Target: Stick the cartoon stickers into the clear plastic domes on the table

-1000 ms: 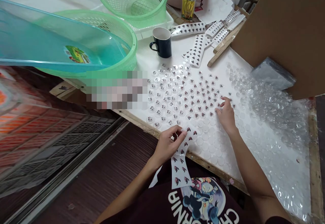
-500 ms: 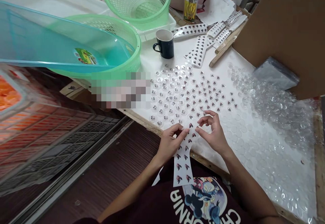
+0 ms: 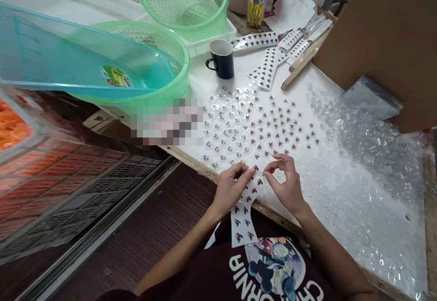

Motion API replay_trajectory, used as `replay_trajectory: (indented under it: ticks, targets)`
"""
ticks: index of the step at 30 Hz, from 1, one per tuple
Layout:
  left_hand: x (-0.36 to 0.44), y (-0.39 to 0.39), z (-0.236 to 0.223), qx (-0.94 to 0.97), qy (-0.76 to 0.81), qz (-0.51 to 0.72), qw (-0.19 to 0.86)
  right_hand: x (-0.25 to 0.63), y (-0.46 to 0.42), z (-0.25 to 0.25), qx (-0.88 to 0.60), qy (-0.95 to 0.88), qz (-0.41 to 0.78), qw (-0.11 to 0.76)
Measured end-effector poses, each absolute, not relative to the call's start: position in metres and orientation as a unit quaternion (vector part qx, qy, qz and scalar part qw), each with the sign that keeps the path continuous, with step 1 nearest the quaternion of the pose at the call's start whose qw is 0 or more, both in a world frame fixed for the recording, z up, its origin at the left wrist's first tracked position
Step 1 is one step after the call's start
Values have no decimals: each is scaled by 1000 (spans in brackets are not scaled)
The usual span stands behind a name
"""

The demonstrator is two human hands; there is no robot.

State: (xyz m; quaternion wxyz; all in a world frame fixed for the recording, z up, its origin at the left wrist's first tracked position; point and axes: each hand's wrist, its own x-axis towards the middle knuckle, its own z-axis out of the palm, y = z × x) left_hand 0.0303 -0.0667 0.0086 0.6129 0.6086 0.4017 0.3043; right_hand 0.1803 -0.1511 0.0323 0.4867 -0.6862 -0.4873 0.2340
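My left hand (image 3: 231,188) pinches a white strip of stickers (image 3: 244,222) between thumb and forefinger near its upper end. Small dark printed figures run down the strip in two columns, and its lower end hangs over the table edge against my shirt. Just right of the strip, my right hand (image 3: 286,186) has thumb and forefinger closed together; whatever sits in that pinch is too small to make out. Beyond both hands lie rows of clear round discs with printed figures (image 3: 245,128) on them. Plain clear discs (image 3: 321,178) spread over the table on the right.
A heap of clear discs (image 3: 378,155) rises at the right beside a cardboard sheet (image 3: 382,41). A dark mug (image 3: 223,64), more sticker strips (image 3: 268,71) and a wooden stick (image 3: 300,68) stand farther back. Green baskets (image 3: 184,23) and a blue tub (image 3: 85,64) fill the left.
My right thumb and forefinger have come together from a more open pose, close to the strip. The strip has bent, and its lower end has shifted slightly up and left.
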Motion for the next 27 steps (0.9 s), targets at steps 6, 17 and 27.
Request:
replay_trajectory:
  ticks: [6,17,27]
  targets:
    - [30,-66,8,621,405,304,598,180,-141,37,-683,-429,217,550]
    - [27,-66,3,666,374,270,586,188,-133,40,-651,-431,257,569]
    - [19,-66,-2,664,344,290,597,310,-142,10,-793,-331,136,493]
